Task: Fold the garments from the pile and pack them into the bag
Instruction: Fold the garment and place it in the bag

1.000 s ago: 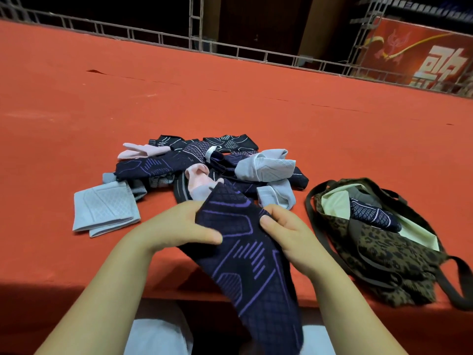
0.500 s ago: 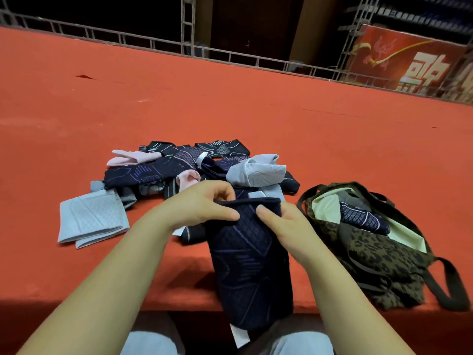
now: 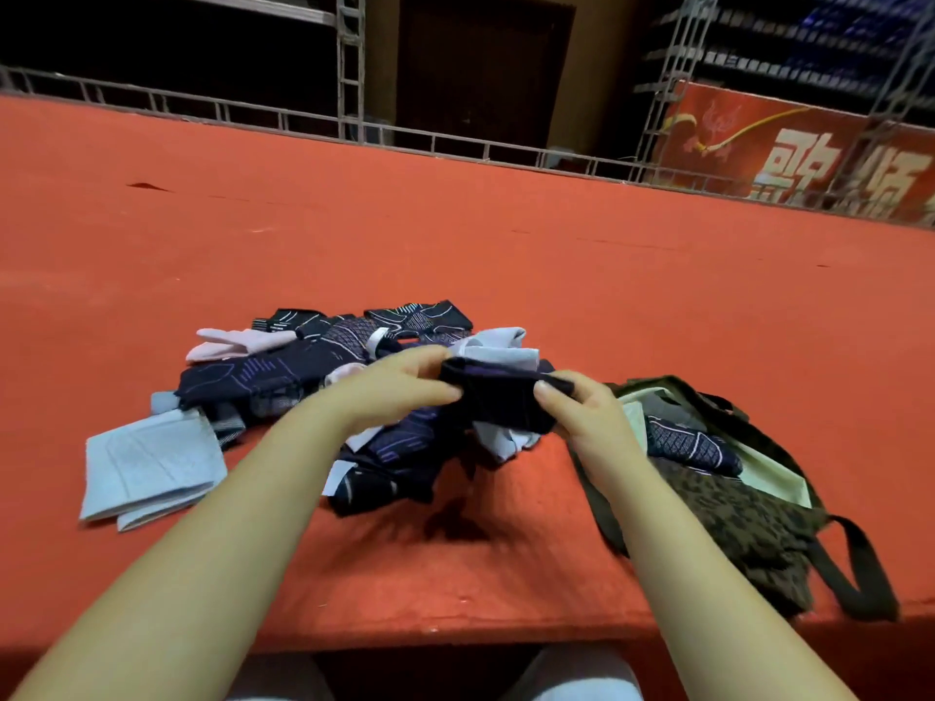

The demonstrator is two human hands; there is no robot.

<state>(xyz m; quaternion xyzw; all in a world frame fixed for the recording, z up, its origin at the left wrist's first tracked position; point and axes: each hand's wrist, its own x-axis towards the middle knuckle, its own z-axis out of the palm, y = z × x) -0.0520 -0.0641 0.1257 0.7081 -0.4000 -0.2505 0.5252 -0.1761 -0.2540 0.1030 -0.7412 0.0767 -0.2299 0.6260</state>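
Both hands are gripping a dark garment (image 3: pixel 498 402) above the pile (image 3: pixel 324 356): left hand (image 3: pixel 399 387) pinching one end, right hand (image 3: pixel 582 412) the other, beside the bag (image 3: pixel 733 528).

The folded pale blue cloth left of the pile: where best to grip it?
Probably pinch the folded pale blue cloth at its near layered corner from the person's left side; it lies flat on the red table, stacked edges exposed, clear of the pile.
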